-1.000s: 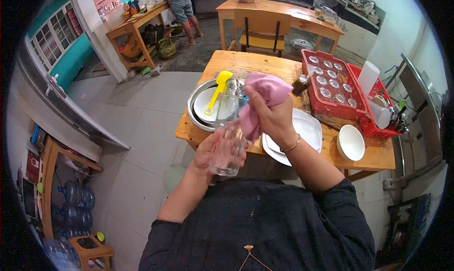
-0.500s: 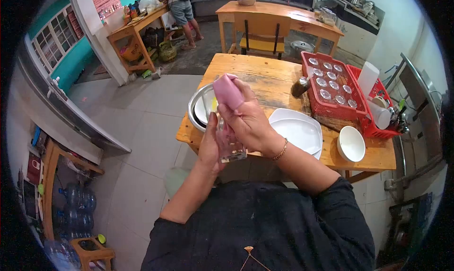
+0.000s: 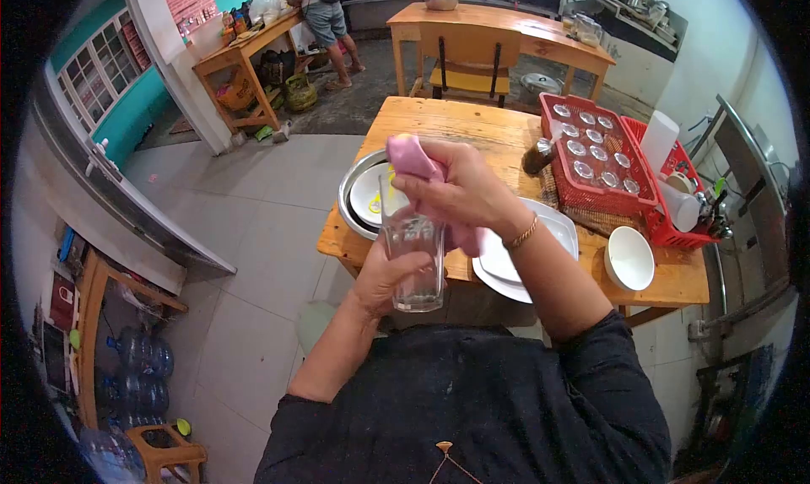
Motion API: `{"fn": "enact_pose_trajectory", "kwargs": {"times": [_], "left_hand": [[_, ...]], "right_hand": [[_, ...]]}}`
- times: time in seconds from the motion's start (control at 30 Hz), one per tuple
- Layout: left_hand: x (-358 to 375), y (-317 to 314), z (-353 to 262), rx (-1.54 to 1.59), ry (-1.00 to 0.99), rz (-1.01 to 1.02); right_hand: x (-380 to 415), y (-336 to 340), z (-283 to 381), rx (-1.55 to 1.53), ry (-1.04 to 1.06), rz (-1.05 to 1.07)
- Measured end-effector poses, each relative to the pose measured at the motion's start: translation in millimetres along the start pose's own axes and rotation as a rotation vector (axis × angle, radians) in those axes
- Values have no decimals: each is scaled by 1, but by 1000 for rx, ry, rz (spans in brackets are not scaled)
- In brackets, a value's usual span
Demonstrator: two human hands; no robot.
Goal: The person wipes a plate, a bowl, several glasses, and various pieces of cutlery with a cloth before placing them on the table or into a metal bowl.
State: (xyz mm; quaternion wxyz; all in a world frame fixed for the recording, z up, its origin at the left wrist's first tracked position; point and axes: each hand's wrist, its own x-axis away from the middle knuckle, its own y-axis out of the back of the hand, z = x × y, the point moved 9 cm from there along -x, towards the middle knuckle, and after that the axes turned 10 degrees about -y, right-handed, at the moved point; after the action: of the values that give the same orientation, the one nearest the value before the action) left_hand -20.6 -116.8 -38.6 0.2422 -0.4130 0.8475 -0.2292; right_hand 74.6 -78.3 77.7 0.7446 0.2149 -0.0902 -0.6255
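Observation:
My left hand (image 3: pixel 381 280) is wrapped around the lower part of a clear drinking glass (image 3: pixel 419 293), which stands nearly upright in front of my chest. My right hand (image 3: pixel 472 187) grips a pink cloth (image 3: pixel 410 156) at the glass's upper end, and part of the cloth hangs below the palm. Behind the glass is a metal basin (image 3: pixel 347 204) with white dishes in it, partly hidden by my hands. White plates (image 3: pixel 564 231) lie on the table beneath my right forearm. To their right sits a white bowl (image 3: pixel 630 259).
The wooden table (image 3: pixel 489 129) also bears a dark jar (image 3: pixel 537 157), a red crate (image 3: pixel 558 155) with several glasses, and a red basket (image 3: pixel 688 237) of utensils. Farther back are a chair (image 3: pixel 469 45) and a person (image 3: pixel 324 20) at another table. Water jugs (image 3: pixel 145 357) stand at left.
My right hand and the cloth have shifted, and the cloth now hangs looser below the palm. The glass has lowered slightly and more of its side shows.

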Motion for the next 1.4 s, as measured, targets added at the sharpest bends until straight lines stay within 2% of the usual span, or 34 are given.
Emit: {"fn": "enact_pose_trajectory", "kwargs": {"times": [0.07,0.2,0.23,0.3,0.33,0.4,0.43,0.47,0.5,0.53,0.6,0.63,0.7,0.77,0.83,0.87,0.93,0.97,1.0,1.03,1.07,1.17,1.2,1.3,1.33,1.4], "left_hand": [[0,0,-2,-77,-2,-67],[0,-9,-21,-501,-247,-116],[0,-6,-15,-427,-172,-103],[3,2,-3,-278,-25,-76],[7,-8,6,0,41,-1],[18,-34,14,556,173,154],[18,-34,17,594,181,163],[17,-33,21,633,187,170],[13,-39,19,669,188,179],[11,-44,15,589,211,139],[5,-33,5,187,110,54],[3,-25,1,-10,59,9],[-3,-20,-20,-604,-263,-15],[0,-48,-45,-1206,-590,33],[-6,-47,-50,-837,-534,-12],[-5,-29,-33,-566,-330,-16],[7,-10,12,182,-4,78],[12,-13,18,323,51,160],[16,-24,18,465,105,243],[19,-41,12,605,160,329],[15,-48,8,528,156,268],[-3,-20,-5,201,-29,16],[-5,-13,-12,86,-133,-1],[-2,-1,-21,-45,-208,-86],[-3,0,-25,-41,-269,-68],[-5,15,-30,-24,-374,-182]], "right_hand": [[3,-2,6,251,-18,-8],[16,-2,25,525,10,-81],[17,-2,28,573,27,-110],[17,3,25,318,126,-62],[17,5,21,190,174,-38],[11,3,2,-341,122,103],[11,1,-3,-606,89,175],[11,4,-12,-618,14,85],[11,5,-13,-506,6,28],[11,7,-13,-396,2,-30],[9,7,-11,-186,-31,-73],[16,11,2,40,44,-168],[39,4,37,492,192,-348],[43,-13,44,535,322,-330],[51,-14,57,474,439,-364],[46,-11,49,319,374,-276],[30,-1,28,8,246,-100],[23,-1,19,-144,183,-10],[16,-6,4,-421,63,95],[17,1,7,-344,93,-5],[20,6,10,-267,121,-105],[35,9,15,-76,248,-368],[39,10,17,-14,298,-451],[27,10,-19,-567,32,-360],[26,1,-23,-525,-65,-302],[38,-20,-32,-435,-253,-190]]}}
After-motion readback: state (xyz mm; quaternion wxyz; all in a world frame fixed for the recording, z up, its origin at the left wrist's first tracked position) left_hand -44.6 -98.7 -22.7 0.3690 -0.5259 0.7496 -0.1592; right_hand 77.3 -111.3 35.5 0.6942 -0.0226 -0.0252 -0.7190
